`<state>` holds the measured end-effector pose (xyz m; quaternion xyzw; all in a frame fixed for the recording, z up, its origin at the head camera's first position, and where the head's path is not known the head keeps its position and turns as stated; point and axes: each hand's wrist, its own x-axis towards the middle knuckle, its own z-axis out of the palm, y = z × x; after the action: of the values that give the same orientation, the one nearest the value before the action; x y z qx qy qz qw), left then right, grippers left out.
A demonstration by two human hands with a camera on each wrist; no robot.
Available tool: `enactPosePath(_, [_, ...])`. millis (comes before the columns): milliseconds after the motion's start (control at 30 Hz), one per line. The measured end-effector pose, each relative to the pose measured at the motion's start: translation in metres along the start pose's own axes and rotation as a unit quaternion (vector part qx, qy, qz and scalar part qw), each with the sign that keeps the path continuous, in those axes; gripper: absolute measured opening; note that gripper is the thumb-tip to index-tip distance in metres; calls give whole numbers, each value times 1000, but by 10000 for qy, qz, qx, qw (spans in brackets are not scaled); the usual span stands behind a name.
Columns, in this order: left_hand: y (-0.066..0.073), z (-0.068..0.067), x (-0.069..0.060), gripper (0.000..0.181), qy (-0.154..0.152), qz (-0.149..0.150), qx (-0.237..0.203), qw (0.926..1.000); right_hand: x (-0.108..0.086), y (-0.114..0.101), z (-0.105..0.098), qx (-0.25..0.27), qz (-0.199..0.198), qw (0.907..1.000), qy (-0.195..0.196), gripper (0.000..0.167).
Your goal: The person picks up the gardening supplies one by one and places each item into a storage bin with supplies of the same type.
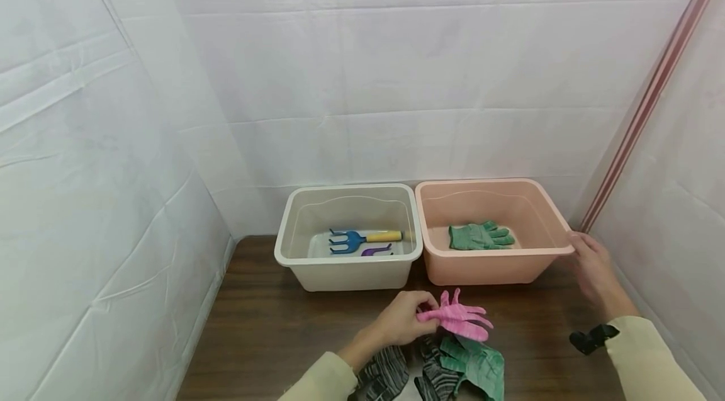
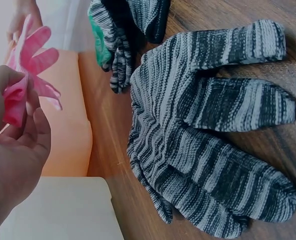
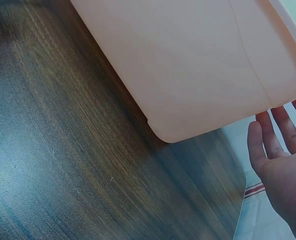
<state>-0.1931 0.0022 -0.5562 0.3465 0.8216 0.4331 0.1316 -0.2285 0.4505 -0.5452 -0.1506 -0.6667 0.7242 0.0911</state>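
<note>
My left hand pinches a pink glove by its cuff, in front of the two bins; the glove's fingers spread to the right. In the left wrist view, the thumb and fingers press on the folded cuff of that glove. Below it on the table lie black-and-grey striped knit gloves and a green glove. My right hand touches the right end of the peach bin near its rim. Its fingers look extended in the right wrist view, their tips partly hidden.
A green glove lies inside the peach bin. Beside it, an off-white bin holds a blue hand fork with a yellow handle and a purple tool. White sheeting encloses the brown wooden table.
</note>
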Motion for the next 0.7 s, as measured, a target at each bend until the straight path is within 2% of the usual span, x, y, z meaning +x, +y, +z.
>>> enactPosePath(267, [3, -4, 0, 8, 5, 127, -149, 9998, 0, 2, -2, 221, -68, 9997, -84, 27])
enactPosePath(467, [5, -4, 2, 9, 110, -43, -390, 9992, -2, 3, -2, 305, -228, 9991, -209, 26])
enactPosePath(700, [9, -4, 3, 9, 178, -73, -663, 9976, -4, 2, -5, 783, -467, 9947, -473, 14])
